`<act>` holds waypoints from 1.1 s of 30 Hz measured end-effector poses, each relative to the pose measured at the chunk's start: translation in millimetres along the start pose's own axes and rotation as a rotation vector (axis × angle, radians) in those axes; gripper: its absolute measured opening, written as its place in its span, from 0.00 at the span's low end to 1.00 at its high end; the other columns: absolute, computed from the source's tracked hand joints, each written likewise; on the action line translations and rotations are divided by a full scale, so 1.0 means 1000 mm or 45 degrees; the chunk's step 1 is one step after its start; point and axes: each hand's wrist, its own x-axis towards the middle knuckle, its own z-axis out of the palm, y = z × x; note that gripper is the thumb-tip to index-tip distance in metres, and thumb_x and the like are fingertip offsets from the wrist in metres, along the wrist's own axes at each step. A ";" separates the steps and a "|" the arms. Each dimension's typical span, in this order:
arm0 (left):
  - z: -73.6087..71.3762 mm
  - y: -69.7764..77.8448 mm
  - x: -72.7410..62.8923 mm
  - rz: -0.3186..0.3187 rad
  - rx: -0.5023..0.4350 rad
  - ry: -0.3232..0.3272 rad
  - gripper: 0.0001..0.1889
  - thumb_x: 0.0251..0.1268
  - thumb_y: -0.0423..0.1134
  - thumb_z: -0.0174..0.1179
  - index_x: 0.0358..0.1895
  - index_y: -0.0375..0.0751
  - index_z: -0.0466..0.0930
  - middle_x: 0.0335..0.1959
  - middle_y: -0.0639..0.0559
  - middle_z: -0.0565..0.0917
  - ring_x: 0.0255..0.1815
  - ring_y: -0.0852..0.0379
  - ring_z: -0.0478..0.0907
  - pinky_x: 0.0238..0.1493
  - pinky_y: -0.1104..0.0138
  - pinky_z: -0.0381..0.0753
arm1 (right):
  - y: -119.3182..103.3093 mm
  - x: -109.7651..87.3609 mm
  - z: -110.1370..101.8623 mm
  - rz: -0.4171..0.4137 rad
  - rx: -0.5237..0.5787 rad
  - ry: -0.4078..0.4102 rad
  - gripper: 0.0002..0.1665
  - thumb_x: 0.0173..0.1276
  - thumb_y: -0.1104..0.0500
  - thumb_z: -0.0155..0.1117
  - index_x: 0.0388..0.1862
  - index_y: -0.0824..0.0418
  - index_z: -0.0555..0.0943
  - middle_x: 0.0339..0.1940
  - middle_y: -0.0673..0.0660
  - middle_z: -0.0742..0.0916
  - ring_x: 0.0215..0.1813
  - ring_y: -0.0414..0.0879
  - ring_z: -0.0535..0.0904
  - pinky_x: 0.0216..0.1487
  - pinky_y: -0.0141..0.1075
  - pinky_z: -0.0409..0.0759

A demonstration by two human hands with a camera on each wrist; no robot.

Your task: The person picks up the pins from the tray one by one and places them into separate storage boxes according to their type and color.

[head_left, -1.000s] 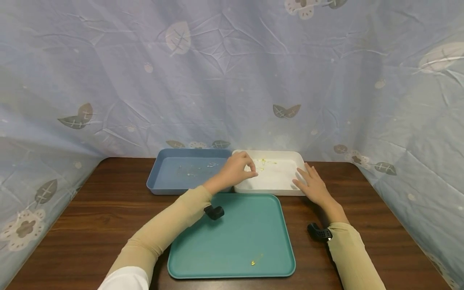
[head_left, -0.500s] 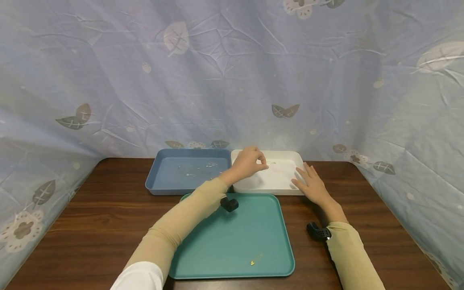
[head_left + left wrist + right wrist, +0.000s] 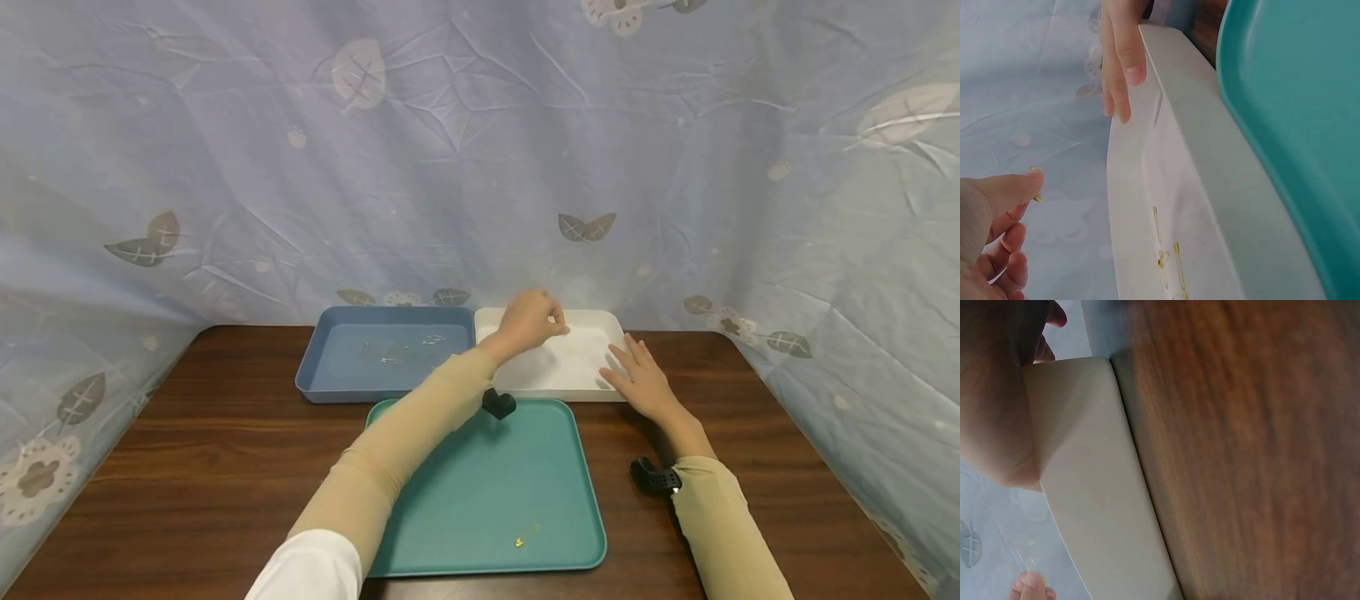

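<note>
My left hand point(image 3: 527, 321) is over the white tray point(image 3: 570, 392), pinching a gold safety pin point(image 3: 1037, 199) between thumb and forefinger. Most of this pin is hidden by the fingertips in the left wrist view. Several more gold safety pins point(image 3: 1179, 257) lie on the floor of the white tray. My right hand point(image 3: 643, 385) rests at the tray's right rim with its fingers spread and holds nothing. Another gold safety pin point(image 3: 519, 542) lies near the front edge of the teal tray point(image 3: 495, 483).
A blue tray point(image 3: 330, 358) holding several silver safety pins point(image 3: 390, 360) stands left of the white one. All the trays are on a dark wooden table point(image 3: 187, 475). Behind it hangs a patterned blue curtain point(image 3: 300, 167).
My left hand has moved right and slightly away from me, farther over the white tray. The right hand stays at the rim.
</note>
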 end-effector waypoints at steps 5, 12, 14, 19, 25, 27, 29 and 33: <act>0.005 0.001 0.010 -0.018 0.014 0.010 0.10 0.62 0.52 0.65 0.34 0.51 0.86 0.43 0.53 0.81 0.49 0.53 0.76 0.50 0.61 0.77 | 0.002 0.002 0.000 -0.015 -0.008 0.003 0.39 0.75 0.43 0.51 0.74 0.65 0.62 0.79 0.71 0.53 0.78 0.72 0.44 0.73 0.67 0.46; 0.014 -0.001 0.019 -0.066 0.005 0.016 0.10 0.62 0.51 0.66 0.33 0.51 0.86 0.44 0.54 0.82 0.51 0.54 0.75 0.54 0.60 0.76 | 0.002 0.004 0.002 -0.004 -0.006 -0.009 0.39 0.75 0.41 0.50 0.75 0.65 0.61 0.79 0.71 0.53 0.78 0.72 0.43 0.73 0.68 0.46; 0.016 -0.001 0.020 -0.081 0.003 0.016 0.09 0.62 0.51 0.66 0.32 0.51 0.86 0.45 0.54 0.82 0.52 0.54 0.75 0.55 0.59 0.76 | 0.002 0.004 0.002 -0.008 -0.007 -0.011 0.39 0.75 0.41 0.50 0.75 0.65 0.61 0.79 0.71 0.53 0.78 0.72 0.43 0.73 0.67 0.45; 0.022 -0.002 0.023 -0.118 0.000 0.021 0.09 0.61 0.50 0.67 0.32 0.51 0.86 0.44 0.54 0.81 0.51 0.53 0.74 0.53 0.57 0.76 | 0.002 0.004 0.002 -0.016 -0.003 -0.008 0.39 0.75 0.42 0.50 0.74 0.65 0.61 0.79 0.71 0.52 0.78 0.72 0.43 0.74 0.67 0.45; 0.027 -0.002 0.025 -0.136 0.001 0.030 0.09 0.60 0.50 0.67 0.31 0.51 0.86 0.43 0.54 0.81 0.51 0.53 0.74 0.54 0.57 0.75 | 0.002 0.004 0.003 -0.020 -0.009 -0.005 0.39 0.75 0.42 0.50 0.74 0.66 0.62 0.79 0.72 0.53 0.78 0.72 0.43 0.74 0.66 0.45; 0.028 -0.002 0.025 -0.134 0.006 0.034 0.09 0.60 0.51 0.67 0.31 0.51 0.85 0.42 0.54 0.81 0.50 0.53 0.75 0.53 0.57 0.76 | 0.002 0.004 0.003 -0.015 -0.007 -0.005 0.39 0.75 0.42 0.50 0.74 0.65 0.62 0.79 0.72 0.53 0.78 0.72 0.43 0.74 0.66 0.45; 0.028 -0.002 0.025 -0.135 0.011 0.037 0.09 0.60 0.51 0.67 0.31 0.52 0.85 0.42 0.54 0.81 0.50 0.54 0.75 0.53 0.58 0.76 | 0.001 0.004 0.004 -0.012 -0.005 -0.006 0.39 0.75 0.42 0.50 0.74 0.65 0.62 0.79 0.71 0.53 0.78 0.72 0.43 0.73 0.67 0.45; 0.026 -0.002 0.023 -0.141 0.003 0.031 0.09 0.61 0.52 0.67 0.31 0.52 0.84 0.43 0.55 0.81 0.50 0.54 0.75 0.52 0.58 0.76 | 0.000 0.004 0.004 -0.015 -0.004 -0.005 0.39 0.75 0.42 0.50 0.74 0.65 0.62 0.79 0.72 0.53 0.78 0.72 0.43 0.73 0.67 0.45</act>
